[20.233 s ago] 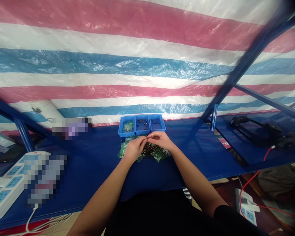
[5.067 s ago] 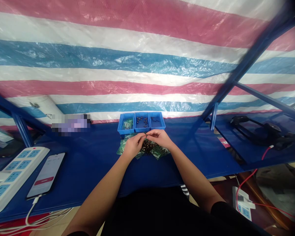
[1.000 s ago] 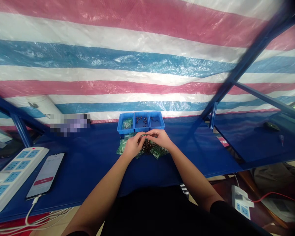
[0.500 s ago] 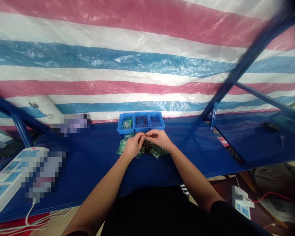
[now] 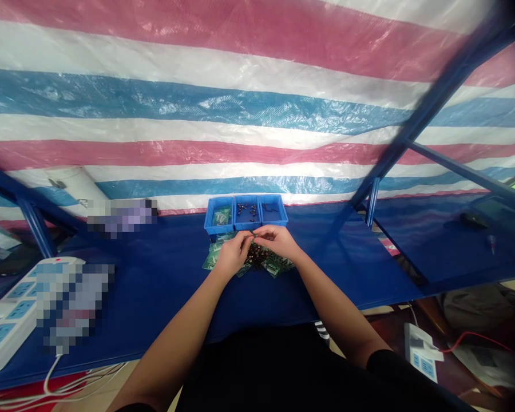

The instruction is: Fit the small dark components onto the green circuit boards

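My left hand (image 5: 232,254) and my right hand (image 5: 276,241) meet fingertip to fingertip over a heap of small green circuit boards (image 5: 275,265) and dark little components (image 5: 256,256) on the blue table (image 5: 163,286). Both hands are pinched together on a tiny part between them, too small to name. Just behind the hands stands a blue three-compartment tray (image 5: 246,213); its left cell holds green boards, the middle and right cells hold small dark parts.
A white power strip (image 5: 4,320) lies at the left table edge beside a blurred-out flat object (image 5: 71,303). A striped tarp (image 5: 240,103) hangs behind. Blue frame bars (image 5: 416,114) cross at the right. Another power strip (image 5: 421,352) lies on the floor.
Over the last second my hands stay pinched together above the heap, with only slight finger shifts. Nothing else has moved.
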Motion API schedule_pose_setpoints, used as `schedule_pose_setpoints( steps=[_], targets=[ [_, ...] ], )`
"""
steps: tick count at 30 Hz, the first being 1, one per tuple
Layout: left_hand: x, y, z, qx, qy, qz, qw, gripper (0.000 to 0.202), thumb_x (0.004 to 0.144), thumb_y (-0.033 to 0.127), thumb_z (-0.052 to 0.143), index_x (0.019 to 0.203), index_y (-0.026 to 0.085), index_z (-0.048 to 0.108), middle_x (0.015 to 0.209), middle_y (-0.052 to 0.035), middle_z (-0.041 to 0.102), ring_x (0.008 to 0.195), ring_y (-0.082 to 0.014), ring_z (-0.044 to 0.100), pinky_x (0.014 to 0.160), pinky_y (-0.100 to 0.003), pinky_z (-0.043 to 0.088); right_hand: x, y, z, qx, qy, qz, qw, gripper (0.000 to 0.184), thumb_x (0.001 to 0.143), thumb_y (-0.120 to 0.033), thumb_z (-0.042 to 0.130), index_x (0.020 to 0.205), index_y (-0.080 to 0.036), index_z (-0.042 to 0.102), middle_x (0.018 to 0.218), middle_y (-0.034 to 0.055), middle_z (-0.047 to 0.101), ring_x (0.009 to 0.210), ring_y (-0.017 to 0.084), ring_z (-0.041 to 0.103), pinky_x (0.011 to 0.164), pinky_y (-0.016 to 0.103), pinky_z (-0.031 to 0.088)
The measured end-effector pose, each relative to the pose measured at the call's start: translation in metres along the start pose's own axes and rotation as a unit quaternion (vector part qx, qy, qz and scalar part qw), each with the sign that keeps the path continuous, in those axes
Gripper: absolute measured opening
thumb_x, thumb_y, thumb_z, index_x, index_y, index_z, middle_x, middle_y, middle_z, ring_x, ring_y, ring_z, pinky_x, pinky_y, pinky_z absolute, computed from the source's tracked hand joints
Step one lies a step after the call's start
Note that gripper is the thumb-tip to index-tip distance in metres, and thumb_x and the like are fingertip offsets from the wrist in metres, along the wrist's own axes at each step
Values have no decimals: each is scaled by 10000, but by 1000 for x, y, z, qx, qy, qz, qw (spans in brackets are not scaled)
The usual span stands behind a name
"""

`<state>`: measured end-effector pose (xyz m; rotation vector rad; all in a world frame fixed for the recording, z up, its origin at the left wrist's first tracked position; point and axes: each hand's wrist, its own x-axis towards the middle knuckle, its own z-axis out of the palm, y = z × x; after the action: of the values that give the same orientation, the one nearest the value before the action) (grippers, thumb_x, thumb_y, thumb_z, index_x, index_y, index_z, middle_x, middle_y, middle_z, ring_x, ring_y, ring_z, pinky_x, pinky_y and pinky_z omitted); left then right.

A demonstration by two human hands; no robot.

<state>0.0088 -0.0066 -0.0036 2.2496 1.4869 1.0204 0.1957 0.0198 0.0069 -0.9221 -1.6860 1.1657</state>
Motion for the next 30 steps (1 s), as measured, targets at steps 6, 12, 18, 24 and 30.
schedule_pose_setpoints(
  steps=[6, 12, 18, 24, 30],
  targets=[
    [0, 1, 0, -8, -9, -5, 1000, 261, 963, 389, 401, 1109, 237, 555, 758, 9, 660, 646, -141, 631, 601, -219, 423, 0, -3, -1, 7, 4, 6, 1000, 328, 757, -407, 695, 981, -168, 705, 882, 70, 716, 746, 171, 667, 687, 294, 541],
    [0, 1, 0, -14, 5, 6, 1000, 247, 949, 384, 435, 1094, 239, 573, 804, 5, 675, 675, -136, 633, 626, -217, 431, 0, -2, -2, 3, 3, 7, 1000, 320, 773, -409, 679, 981, -167, 703, 849, 64, 712, 721, 166, 662, 682, 295, 536],
    [1, 3, -3, -7, -7, 11, 1000, 250, 964, 383, 398, 1073, 241, 571, 803, 13, 662, 675, -127, 614, 641, -218, 425, -2, -4, 0, 3, 0, -2, 1000, 348, 734, -401, 716, 981, -157, 695, 824, 55, 698, 669, 142, 627, 633, 272, 517],
    [1, 4, -4, -2, -11, 6, 1000, 260, 970, 387, 377, 1074, 245, 568, 747, 20, 639, 672, -132, 615, 632, -216, 420, -1, -3, 0, 8, 1, -4, 1000, 356, 730, -407, 718, 984, -158, 698, 830, 56, 702, 688, 146, 634, 644, 271, 520],
    [0, 4, -3, -22, -18, -6, 1000, 271, 964, 399, 379, 1076, 239, 567, 739, 15, 643, 653, -140, 620, 618, -223, 436, 0, -2, 0, 22, -6, 5, 1000, 350, 759, -422, 691, 997, -165, 701, 839, 60, 716, 719, 165, 668, 686, 291, 533]
  ],
)
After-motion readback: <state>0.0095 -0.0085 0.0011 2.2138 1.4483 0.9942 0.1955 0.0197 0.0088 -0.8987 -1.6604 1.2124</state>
